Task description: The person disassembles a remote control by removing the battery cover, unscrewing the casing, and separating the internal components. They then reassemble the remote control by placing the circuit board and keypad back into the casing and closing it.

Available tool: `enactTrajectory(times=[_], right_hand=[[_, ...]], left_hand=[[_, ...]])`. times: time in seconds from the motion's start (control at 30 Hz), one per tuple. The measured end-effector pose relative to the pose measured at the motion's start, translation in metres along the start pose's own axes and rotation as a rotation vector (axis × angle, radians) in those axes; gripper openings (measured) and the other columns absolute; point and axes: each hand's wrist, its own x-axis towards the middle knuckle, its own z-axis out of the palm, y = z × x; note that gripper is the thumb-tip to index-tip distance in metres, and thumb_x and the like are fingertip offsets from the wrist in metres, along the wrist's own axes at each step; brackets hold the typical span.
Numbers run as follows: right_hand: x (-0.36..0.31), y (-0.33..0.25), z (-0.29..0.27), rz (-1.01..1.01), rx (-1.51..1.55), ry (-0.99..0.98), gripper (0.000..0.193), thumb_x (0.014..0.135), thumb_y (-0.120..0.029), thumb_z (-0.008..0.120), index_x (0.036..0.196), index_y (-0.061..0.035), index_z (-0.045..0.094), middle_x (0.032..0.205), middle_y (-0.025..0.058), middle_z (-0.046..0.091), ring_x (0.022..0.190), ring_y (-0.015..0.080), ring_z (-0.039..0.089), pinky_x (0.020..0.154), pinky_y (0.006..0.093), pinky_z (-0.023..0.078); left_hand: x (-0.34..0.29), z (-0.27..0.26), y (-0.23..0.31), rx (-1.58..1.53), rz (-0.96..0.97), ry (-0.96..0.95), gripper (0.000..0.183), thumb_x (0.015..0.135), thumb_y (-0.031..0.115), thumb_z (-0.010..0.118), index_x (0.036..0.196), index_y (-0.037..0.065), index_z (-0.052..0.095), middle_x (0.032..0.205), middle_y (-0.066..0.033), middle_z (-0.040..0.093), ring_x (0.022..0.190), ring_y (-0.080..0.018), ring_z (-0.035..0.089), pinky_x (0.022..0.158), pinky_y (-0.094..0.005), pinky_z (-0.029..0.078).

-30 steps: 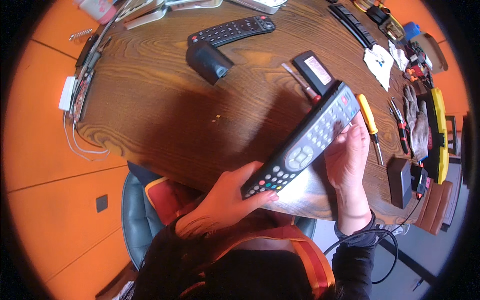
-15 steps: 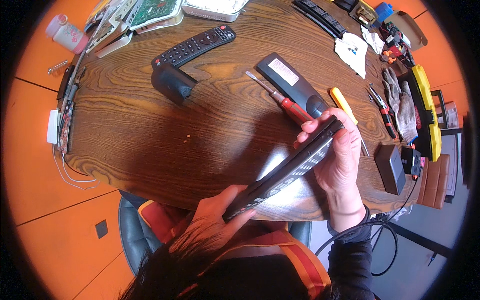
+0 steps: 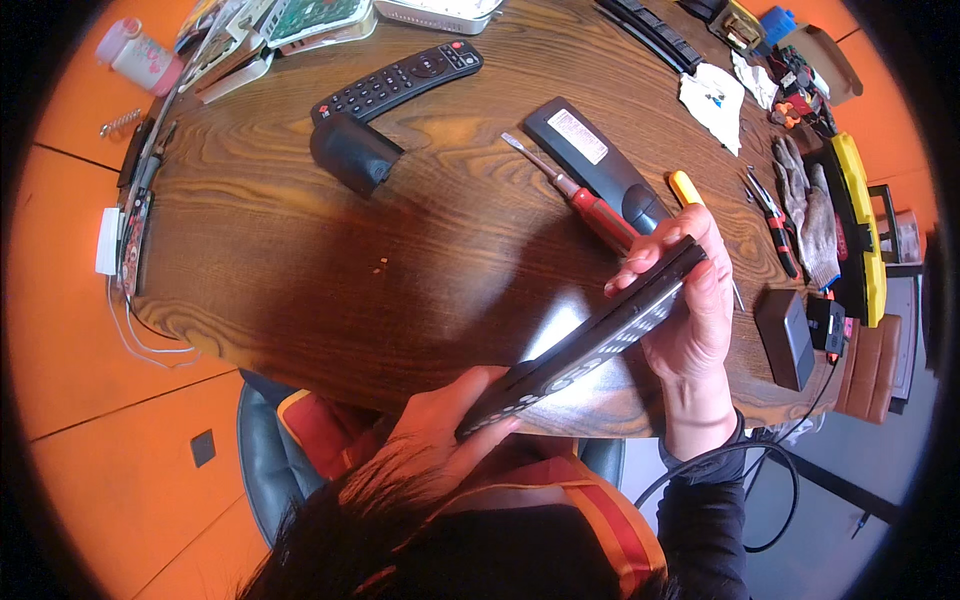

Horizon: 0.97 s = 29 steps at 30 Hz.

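Between my two hands I hold a black remote control (image 3: pixel 580 350) on its edge, slanting from lower left to upper right above the near side of the table. My left hand (image 3: pixel 437 425) is closed round its lower end, partly covered by hair. At the upper end, my right hand (image 3: pixel 690 300) grips it with the thumb on the near side and the fingers behind. Just beyond the right fingers lies a red-handled screwdriver (image 3: pixel 598 215). Beside that rests a black remote (image 3: pixel 575 145) with its labelled back up. A yellow screwdriver handle (image 3: pixel 685 188) shows behind my right hand.
On the brown wooden table (image 3: pixel 250 240), another black remote (image 3: pixel 400 80) and a curved black cover (image 3: pixel 352 152) lie farther off. Pliers (image 3: pixel 775 225), gloves (image 3: pixel 812 215), a yellow-edged toolbox (image 3: pixel 860 220) and a dark box (image 3: pixel 784 338) line the right side. A bottle (image 3: pixel 138 58) stands far left.
Both hands still hold the remote, now slightly farther right in the picture and turned a little. The whole view has shifted slightly.
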Motion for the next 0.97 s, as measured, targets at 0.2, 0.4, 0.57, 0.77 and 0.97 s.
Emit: enactTrajectory(times=[0.2, 0.4, 0.57, 0.77, 0.97], right_hand=[[-0.001, 0.002, -0.008, -0.115, 0.157, 0.07, 0.031, 0.086, -0.029, 0.055, 0.105, -0.0069, 0.046, 0.104, 0.0151, 0.058, 0.098, 0.0286, 0.058, 0.081, 0.0456, 0.05], [-0.002, -0.002, -0.014, -0.044, 0.093, 0.027, 0.035, 0.085, -0.026, 0.058, 0.111, -0.0098, 0.043, 0.111, 0.0154, 0.055, 0.105, 0.0294, 0.055, 0.078, 0.0391, 0.054], [-0.001, -0.007, -0.022, -0.023, -0.037, 0.055, 0.037, 0.083, -0.027, 0.061, 0.109, -0.0058, 0.045, 0.108, 0.0157, 0.056, 0.101, 0.0246, 0.056, 0.082, 0.0386, 0.052], [0.001, -0.006, -0.026, -0.063, -0.272, 0.044, 0.039, 0.076, -0.026, 0.07, 0.1, -0.0037, 0.049, 0.097, 0.0119, 0.058, 0.092, 0.0219, 0.058, 0.088, 0.0387, 0.045], [0.0, -0.004, -0.024, -0.129, -0.293, 0.012, 0.04, 0.075, -0.027, 0.07, 0.099, -0.0058, 0.047, 0.094, 0.0111, 0.058, 0.09, 0.0241, 0.057, 0.091, 0.0444, 0.043]], left_hand=[[0.002, -0.023, -0.003, -0.187, 0.137, 0.314, 0.041, 0.07, -0.002, 0.068, 0.108, 0.002, 0.054, 0.094, -0.0111, 0.063, 0.088, -0.0155, 0.06, 0.076, -0.0268, 0.047], [0.032, -0.028, -0.011, -0.828, 0.635, 0.397, 0.039, 0.071, -0.007, 0.066, 0.107, 0.0, 0.053, 0.106, -0.0143, 0.06, 0.099, -0.0192, 0.058, 0.084, -0.0284, 0.048], [0.026, -0.039, -0.008, -0.597, 0.634, 0.385, 0.033, 0.068, -0.009, 0.066, 0.096, 0.0, 0.053, 0.104, -0.021, 0.059, 0.101, -0.0295, 0.058, 0.087, -0.0399, 0.048], [0.02, -0.043, -0.005, -0.564, 0.655, 0.349, 0.034, 0.064, -0.012, 0.069, 0.093, 0.001, 0.056, 0.101, -0.0204, 0.061, 0.098, -0.0268, 0.059, 0.084, -0.0365, 0.049], [0.021, -0.044, -0.009, -0.601, 0.647, 0.329, 0.031, 0.067, -0.01, 0.068, 0.094, 0.0, 0.056, 0.101, -0.0217, 0.06, 0.099, -0.0284, 0.059, 0.084, -0.0367, 0.049]])
